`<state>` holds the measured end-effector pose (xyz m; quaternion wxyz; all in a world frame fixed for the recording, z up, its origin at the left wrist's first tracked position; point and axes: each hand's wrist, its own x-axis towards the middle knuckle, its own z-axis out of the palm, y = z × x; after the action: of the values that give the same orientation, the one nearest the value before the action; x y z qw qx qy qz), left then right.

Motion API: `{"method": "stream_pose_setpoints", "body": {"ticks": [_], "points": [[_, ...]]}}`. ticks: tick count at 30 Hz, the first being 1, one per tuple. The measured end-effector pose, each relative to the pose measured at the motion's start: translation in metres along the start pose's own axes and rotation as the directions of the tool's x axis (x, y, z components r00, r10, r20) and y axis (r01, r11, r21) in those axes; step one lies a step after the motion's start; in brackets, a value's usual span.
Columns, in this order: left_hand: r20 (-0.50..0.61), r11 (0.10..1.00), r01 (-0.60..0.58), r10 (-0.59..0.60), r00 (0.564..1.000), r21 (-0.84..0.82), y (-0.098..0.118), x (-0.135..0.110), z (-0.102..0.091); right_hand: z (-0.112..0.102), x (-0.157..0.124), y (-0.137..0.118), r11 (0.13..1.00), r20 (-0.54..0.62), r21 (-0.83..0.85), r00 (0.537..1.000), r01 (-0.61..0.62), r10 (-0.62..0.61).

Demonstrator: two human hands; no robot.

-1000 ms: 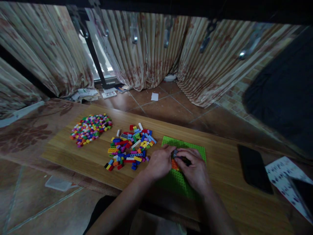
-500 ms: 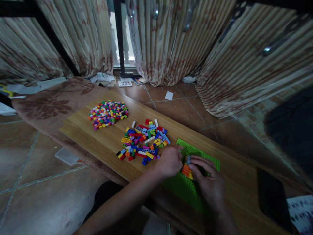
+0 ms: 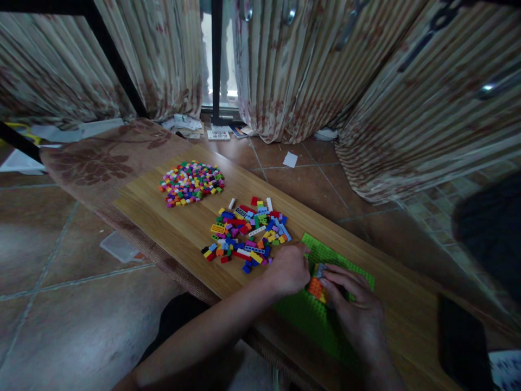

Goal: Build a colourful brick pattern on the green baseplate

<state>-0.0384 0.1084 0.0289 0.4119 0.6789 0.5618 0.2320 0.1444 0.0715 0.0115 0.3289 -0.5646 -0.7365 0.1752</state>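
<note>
A green studded baseplate lies on the wooden board, partly under both hands. On it stands a small block of orange and yellow bricks, with a grey brick at its far end. My right hand pinches the grey brick between thumb and fingers from the right. Just left of the block, my left hand is closed over the plate's left edge, its forefinger pointing toward the far side. Whatever its curled fingers hold is hidden from view.
Left of the plate lies a loose pile of mixed bricks. A heap of smaller bricks is farther off on the wooden board. A dark flat object rests at the right end. Below, a clear plastic lid or tray is on the tiled floor.
The whole view has shifted, so the board and bricks appear slightly farther right. My right fingers stay on the grey brick, and my left hand remains closed beside the block.
</note>
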Motion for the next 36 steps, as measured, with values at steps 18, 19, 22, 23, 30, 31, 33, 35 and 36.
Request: {"method": "stream_pose_setpoints", "body": {"ticks": [18,19,22,23,30,31,33,35,36], "points": [[0.029,1.000,0.001,-0.001,1.000,0.005,0.005,-0.006,-0.002,0.000,0.001,-0.007,0.999,-0.021,-0.031,1.000,0.009,-0.010],[0.027,1.000,-0.002,0.002,1.000,0.000,0.004,-0.006,-0.002,-0.001,-0.001,-0.008,1.000,-0.040,-0.021,0.999,-0.016,0.016],[0.023,0.999,-0.021,0.021,1.000,-0.032,0.002,-0.006,-0.001,-0.007,-0.006,-0.011,0.993,-0.176,0.035,0.977,-0.113,0.118],[0.022,0.999,-0.028,0.029,0.999,-0.045,0.002,-0.006,-0.001,-0.009,-0.007,-0.012,0.988,-0.232,0.064,0.961,-0.142,0.153],[-0.081,0.991,-0.118,0.113,0.990,-0.065,0.002,-0.007,-0.003,-0.011,-0.012,-0.020,0.941,-0.342,0.131,0.876,-0.313,0.340],[-0.098,0.989,-0.127,0.119,0.988,-0.070,0.003,-0.007,-0.004,-0.010,-0.013,-0.022,0.945,-0.332,0.111,0.885,-0.307,0.327],[-0.134,0.987,-0.139,0.128,0.983,-0.074,0.001,-0.008,-0.009,-0.008,-0.013,-0.024,0.961,-0.324,0.069,0.905,-0.268,0.275],[-0.166,0.987,-0.145,0.133,0.977,-0.064,-0.002,-0.007,-0.016,-0.007,-0.014,-0.026,0.973,-0.314,0.035,0.922,-0.228,0.227],[-0.185,0.988,-0.144,0.131,0.974,-0.058,-0.005,-0.006,-0.021,-0.006,-0.014,-0.026,0.975,-0.315,0.026,0.924,-0.219,0.216]]}}
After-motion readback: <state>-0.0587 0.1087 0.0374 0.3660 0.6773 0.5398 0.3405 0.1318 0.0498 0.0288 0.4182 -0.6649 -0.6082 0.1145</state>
